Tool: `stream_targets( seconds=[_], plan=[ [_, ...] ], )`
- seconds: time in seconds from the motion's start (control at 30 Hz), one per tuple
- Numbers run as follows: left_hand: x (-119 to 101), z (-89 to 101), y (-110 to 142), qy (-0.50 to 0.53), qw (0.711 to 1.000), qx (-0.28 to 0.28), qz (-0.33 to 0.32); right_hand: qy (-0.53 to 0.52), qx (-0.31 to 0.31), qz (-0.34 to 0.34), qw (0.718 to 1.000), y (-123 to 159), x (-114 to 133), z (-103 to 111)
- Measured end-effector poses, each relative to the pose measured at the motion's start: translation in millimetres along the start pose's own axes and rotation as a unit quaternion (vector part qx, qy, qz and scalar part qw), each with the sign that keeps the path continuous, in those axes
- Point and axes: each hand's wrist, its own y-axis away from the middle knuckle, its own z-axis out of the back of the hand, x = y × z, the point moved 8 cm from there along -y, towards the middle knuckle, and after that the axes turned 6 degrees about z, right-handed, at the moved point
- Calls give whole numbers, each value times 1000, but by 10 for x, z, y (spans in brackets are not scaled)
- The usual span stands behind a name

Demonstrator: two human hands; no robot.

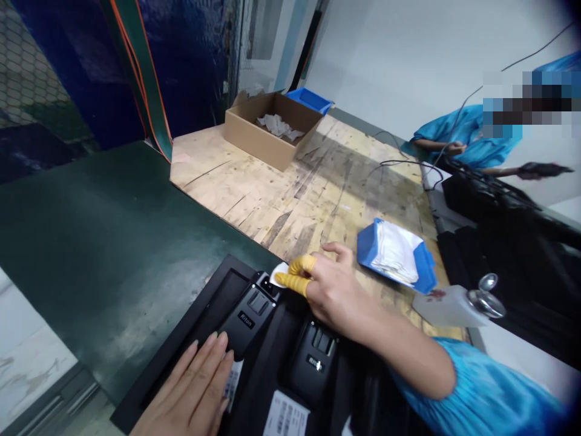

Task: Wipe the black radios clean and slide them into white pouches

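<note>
Pinching one white wipe between two yellow finger cots on my right hand, I press it to the top end of the first of two black plastic units, the one marked "Riton". My left hand lies open and relaxed, gripping nothing, its fingertips against that same unit's lower side. Both units sit in a black moulded tray at the near edge of the plywood bench, the second unit just beside the first, with two white barcode labels below them. On the bench, to the right of my hand, are one blue tray folded with white cloths and one white square bottle with a metal top. At the bench's far end stand one cardboard box holding crumpled white paper and one blue bin. Beyond its right edge, a co-worker's two hands reach out from blue sleeves.
</note>
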Motion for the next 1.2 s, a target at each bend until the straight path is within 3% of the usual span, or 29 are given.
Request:
stream_targets(
  seconds=[0.13, 0.27, 0.47, 0.6, 0.7, 0.83, 1.03, 1.2],
  plan=[
    [11, 28, -25, -1, 1000, 3, -1, -10, 2, -1, 1000, -183, -15, -195],
    [9, 23, -36, 1, 1000, 3, -5, -30, 9, 3, 999, -88, -31, -308],
    [18, -33, -2, 9, 1000, -8, -6, -40, 15, 27, 999, 222, 68, -196],
    [12, -13, -9, 10, 1000, -16, -4, -42, 26, 2, 999, 361, 45, -107],
    [-9, -6, -12, 3, 1000, -15, -8, -21, -4, -34, 999, 411, -49, 0],
    [-11, -27, -5, -8, 1000, -12, -8, 14, -34, -34, 999, 254, -69, 38],
    [-11, -17, -2, -17, 1000, -7, -14, 21, 13, 5, 1000, -134, 62, -202],
    [-3, 0, -8, -6, 1000, -13, 0, 4, -5, 14, 1000, 0, 184, -140]
  ],
)
